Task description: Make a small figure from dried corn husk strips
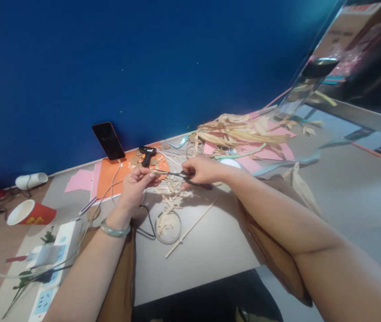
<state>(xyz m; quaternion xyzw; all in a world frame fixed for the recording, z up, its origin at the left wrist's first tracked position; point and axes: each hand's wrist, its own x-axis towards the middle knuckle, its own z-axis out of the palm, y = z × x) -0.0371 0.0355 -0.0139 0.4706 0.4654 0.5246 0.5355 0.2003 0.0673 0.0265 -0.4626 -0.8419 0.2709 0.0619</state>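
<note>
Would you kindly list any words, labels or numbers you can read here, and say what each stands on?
None can be read.
Red cup: yellow marks, too blurred.
Cardboard box: dark print, too blurred.
Power strip: no legible marking.
Phone: dark screen, no text.

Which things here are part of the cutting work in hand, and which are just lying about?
In use: left hand, right hand, scissors, husk strips.

Lying about: phone, glue gun, red paper cup, power strip, wooden stick.
</note>
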